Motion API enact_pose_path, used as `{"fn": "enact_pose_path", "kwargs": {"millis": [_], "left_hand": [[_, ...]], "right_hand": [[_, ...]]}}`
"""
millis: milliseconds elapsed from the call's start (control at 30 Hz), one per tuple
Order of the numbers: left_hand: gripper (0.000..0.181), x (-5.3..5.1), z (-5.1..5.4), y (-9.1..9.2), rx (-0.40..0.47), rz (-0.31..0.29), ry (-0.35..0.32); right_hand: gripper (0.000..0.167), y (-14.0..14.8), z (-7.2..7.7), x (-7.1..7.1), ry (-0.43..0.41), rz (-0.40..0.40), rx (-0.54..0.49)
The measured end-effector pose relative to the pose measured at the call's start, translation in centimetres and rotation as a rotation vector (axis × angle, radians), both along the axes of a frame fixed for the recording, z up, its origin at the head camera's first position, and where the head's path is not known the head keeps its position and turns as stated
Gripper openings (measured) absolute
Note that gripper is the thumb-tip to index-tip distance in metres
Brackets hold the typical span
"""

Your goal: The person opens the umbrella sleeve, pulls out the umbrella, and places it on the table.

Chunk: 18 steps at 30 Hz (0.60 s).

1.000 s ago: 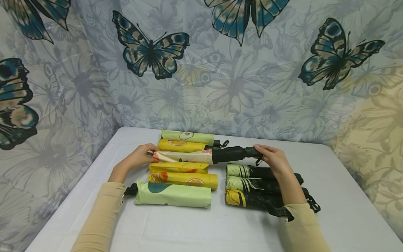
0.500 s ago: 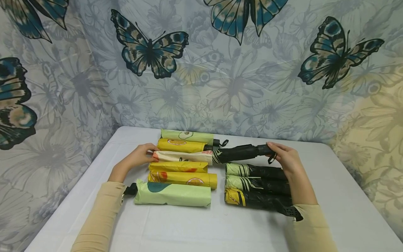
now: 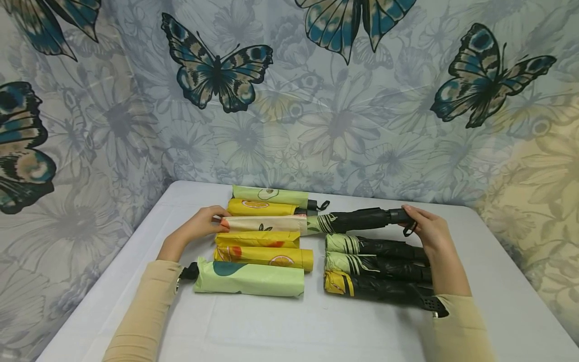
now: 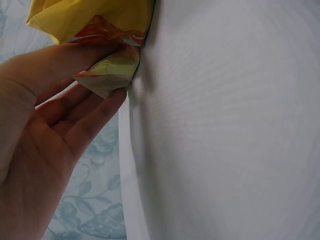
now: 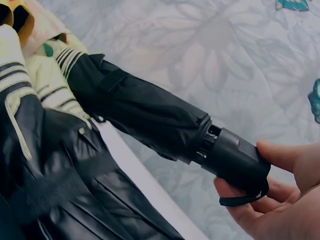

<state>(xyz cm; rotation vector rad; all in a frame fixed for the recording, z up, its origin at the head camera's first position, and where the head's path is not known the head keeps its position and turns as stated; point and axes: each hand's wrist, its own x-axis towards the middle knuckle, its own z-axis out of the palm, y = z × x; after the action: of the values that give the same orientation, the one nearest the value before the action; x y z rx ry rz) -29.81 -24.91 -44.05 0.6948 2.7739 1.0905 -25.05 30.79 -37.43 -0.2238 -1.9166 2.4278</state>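
Observation:
A folded black umbrella (image 3: 362,220) with a pale green striped tip lies partly inside a cream umbrella cover (image 3: 253,224). My left hand (image 3: 199,224) pinches the cover's far left end; the left wrist view shows the cover's corner (image 4: 112,72) between thumb and fingers. At the other end my right hand (image 3: 429,229) grips the umbrella's black handle (image 5: 237,162), from which a small wrist loop (image 5: 242,200) hangs. Most of the umbrella is outside the cover, and its tip is hidden at the cover's mouth.
Two yellow covers (image 3: 258,240) and a green cover (image 3: 253,280) lie in front of the cream one. Behind it lie a green-covered umbrella (image 3: 289,196) and a yellow-covered one (image 3: 271,207). Three bare folded umbrellas (image 3: 384,264) sit side by side at right on the white table (image 3: 280,327).
My right hand has moved to the right with the umbrella handle, drawing the umbrella further out of the cream cover; the green striped part now shows. My left hand stays on the cover's end.

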Motion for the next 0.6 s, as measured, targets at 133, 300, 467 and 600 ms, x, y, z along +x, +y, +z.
{"fn": "enact_pose_path", "kwargs": {"millis": [133,300,467,600], "left_hand": [[0.036,0.0,0.0,-0.1,-0.005,-0.005,0.002],[0.035,-0.1,-0.1,-0.1,-0.013,-0.010,0.006],[0.036,0.1,0.0,0.0,-0.018,0.004,-0.004],[0.036,0.2,0.1,0.1,-0.015,0.007,-0.009]], "right_hand": [[0.015,1.0,-0.1,0.1,0.000,-0.004,-0.049],[0.016,2.0,-0.3,0.3,-0.014,-0.007,-0.096],[0.018,2.7,-0.4,0.5,-0.034,-0.028,-0.150],[0.018,3.2,-0.7,0.6,-0.044,-0.038,-0.152]]}}
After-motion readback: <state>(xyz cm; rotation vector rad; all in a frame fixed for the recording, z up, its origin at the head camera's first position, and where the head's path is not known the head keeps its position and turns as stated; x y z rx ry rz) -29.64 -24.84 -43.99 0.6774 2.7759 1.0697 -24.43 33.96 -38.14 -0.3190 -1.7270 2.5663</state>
